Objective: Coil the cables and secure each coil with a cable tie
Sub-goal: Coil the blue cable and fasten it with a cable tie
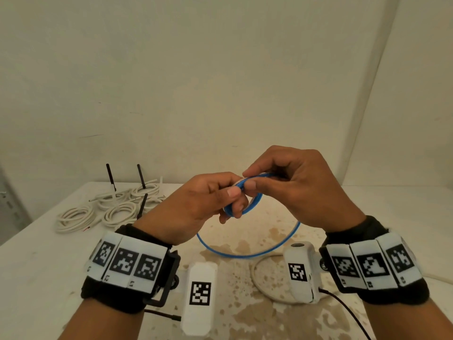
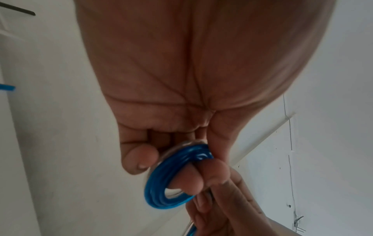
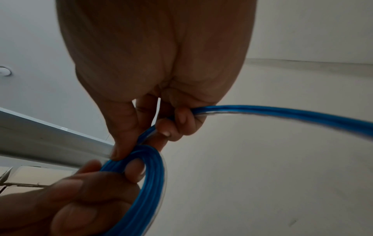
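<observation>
Both my hands hold one blue cable above the tabletop (image 1: 269, 197), raised in front of me. My left hand (image 1: 196, 207) has its fingers (image 2: 139, 159) curled through a small coil (image 1: 247, 195) of that cable, thumb pressed on top, so the coil is pinched between thumb and fingers. In the left wrist view the coil (image 2: 161, 188) shows as several blue turns stacked tight, with my fingertips poking through its middle.

My right hand (image 1: 299, 190) meets the left at the coil's top, thumb and forefinger pinching the blue turns right beside my left thumb. In the right wrist view my other fingers (image 3: 181, 121) curl around the loose run of cable (image 3: 282, 113), which leaves the hand to the right.

From the hands, the free cable (image 1: 245, 253) hangs in a wide loop that sweeps down near the tabletop between my wrists.

At the far left of the tabletop lie several white coils (image 1: 103, 209), bunched close together, with black ties (image 1: 141, 176) sticking up from them. A loose white cable (image 1: 264, 283) curves on the stained tabletop near my right wrist. Both wrists wear black bands (image 1: 127, 263) with white marker tiles.
</observation>
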